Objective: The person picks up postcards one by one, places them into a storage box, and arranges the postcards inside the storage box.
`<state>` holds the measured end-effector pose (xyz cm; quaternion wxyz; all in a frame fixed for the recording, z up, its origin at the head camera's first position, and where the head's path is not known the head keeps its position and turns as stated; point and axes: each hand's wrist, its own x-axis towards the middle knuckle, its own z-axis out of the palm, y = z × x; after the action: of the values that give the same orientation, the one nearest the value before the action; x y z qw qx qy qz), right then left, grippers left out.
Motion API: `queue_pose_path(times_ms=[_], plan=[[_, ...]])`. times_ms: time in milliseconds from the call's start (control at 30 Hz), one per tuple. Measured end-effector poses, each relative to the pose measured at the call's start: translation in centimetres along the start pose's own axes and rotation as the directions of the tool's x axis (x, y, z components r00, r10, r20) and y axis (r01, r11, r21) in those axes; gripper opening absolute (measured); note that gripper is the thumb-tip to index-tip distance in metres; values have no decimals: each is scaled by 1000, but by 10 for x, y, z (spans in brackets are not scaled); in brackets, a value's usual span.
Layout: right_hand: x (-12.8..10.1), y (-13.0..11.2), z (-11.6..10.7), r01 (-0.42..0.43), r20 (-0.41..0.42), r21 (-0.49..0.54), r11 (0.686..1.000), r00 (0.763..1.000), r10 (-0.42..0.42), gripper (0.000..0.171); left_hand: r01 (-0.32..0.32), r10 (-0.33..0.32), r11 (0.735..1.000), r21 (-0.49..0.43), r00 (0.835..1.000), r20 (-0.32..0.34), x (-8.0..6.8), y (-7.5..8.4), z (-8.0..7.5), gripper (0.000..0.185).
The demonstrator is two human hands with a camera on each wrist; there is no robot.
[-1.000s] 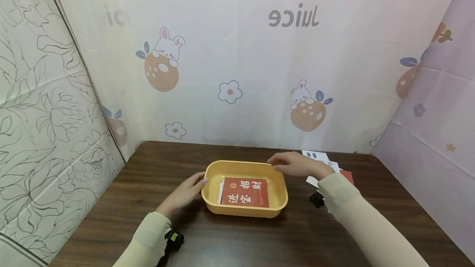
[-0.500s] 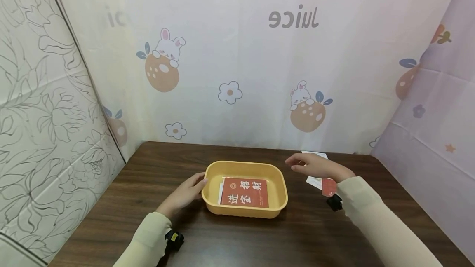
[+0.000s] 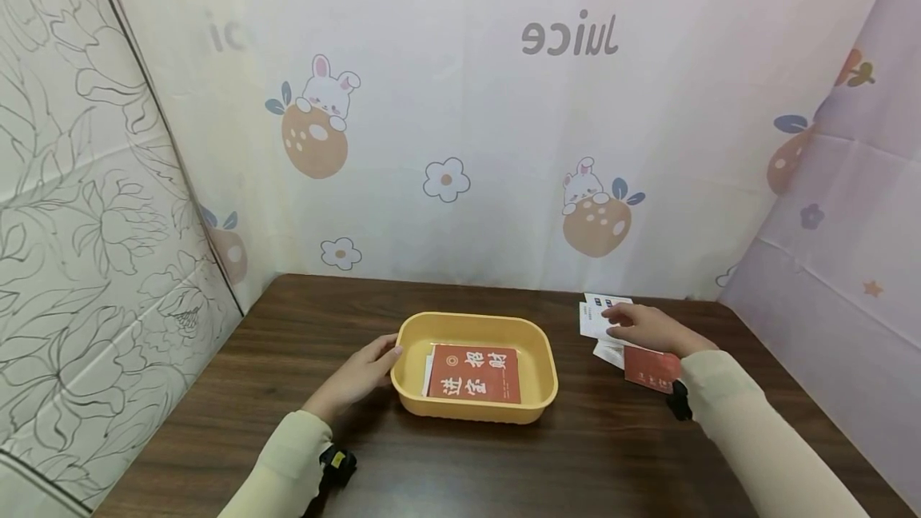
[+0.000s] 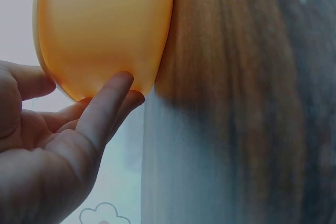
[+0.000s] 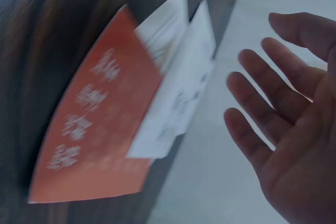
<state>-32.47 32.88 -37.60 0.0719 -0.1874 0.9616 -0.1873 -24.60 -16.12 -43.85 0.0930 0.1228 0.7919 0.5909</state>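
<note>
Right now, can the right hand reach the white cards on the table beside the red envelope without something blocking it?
Probably yes. The right hand is open and already over the white cards, and nothing lies between them. The red envelope sits nearer the wrist and the yellow tray is off to the side.

The right hand (image 3: pixel 651 328) covers part of the white sheets (image 3: pixel 596 316), and its sleeve hides a corner of the red card (image 3: pixel 650 368). In the right wrist view the cards (image 5: pixel 100 135) are blurred, their print unreadable. The left wrist view cuts off most of the tray (image 4: pixel 102 27) and the left hand (image 4: pixel 50 150).
</note>
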Motion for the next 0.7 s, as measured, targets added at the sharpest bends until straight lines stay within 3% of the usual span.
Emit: queue_pose_path(times_ms=[267, 700], plan=[[-2, 34, 9, -66, -51, 43, 997, 996, 68, 52, 12, -12, 1000, 2, 1000, -5, 2, -1, 1, 49], [4, 49, 20, -149, -88, 101, 984, 983, 158, 65, 26, -26, 1000, 2, 999, -22, 2, -2, 1, 48]])
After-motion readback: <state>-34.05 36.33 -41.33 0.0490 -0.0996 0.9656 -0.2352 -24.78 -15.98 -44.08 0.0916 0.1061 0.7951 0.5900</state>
